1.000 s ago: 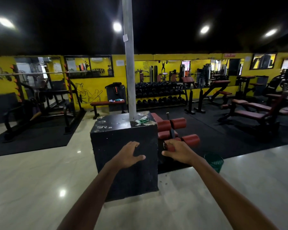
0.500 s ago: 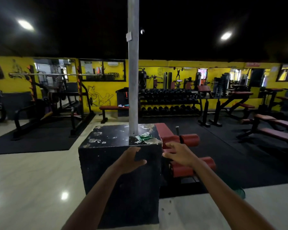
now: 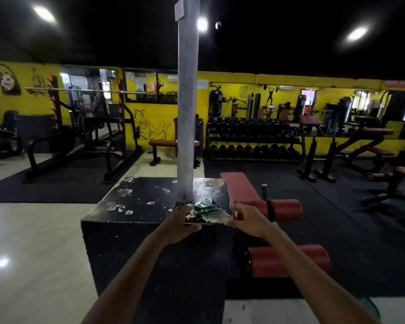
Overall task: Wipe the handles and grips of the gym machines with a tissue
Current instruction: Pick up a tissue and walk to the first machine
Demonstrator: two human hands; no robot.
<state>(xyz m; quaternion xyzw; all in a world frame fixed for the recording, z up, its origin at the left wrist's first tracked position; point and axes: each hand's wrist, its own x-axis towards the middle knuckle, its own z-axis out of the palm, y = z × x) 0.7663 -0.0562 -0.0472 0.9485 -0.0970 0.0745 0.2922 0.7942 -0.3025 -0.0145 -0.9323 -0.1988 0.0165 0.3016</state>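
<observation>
Head view: 2 hands reach in from the bottom of the frame toward 1 black block (image 3: 150, 242) at centre, its top paint chipped. 1 grey pole (image 3: 187, 101) rises from the block's top, right of middle, and runs out of the upper edge.

1 green packet (image 3: 205, 208), which looks like a tissue pack, lies on the block's near right corner, just beside the foot of the pole. The left hand (image 3: 178, 224) is at the block's near edge just left of the packet, fingers extended and thumb spread; its fingertips are at the packet's left edge, but I cannot tell whether they touch it. It grasps nothing. The right hand (image 3: 249, 220) hovers just right of the corner, fingers loosely curled and thumb apart, holding nothing.

Right of the block, 2 red rollers (image 3: 288, 260) belong to 1 red-padded bench (image 3: 237, 187) on a black mat (image 3: 337, 218), 1 roller above the other in the frame.

At the yellow back wall in mid-frame, 1 dumbbell rack (image 3: 253, 139) carries 3 rows. 1 barbell (image 3: 84, 91) rests across a rack in the left half. 3 ceiling lights (image 3: 357, 33) glow across the top. The floor (image 3: 33, 253) at lower left is pale and glossy.
</observation>
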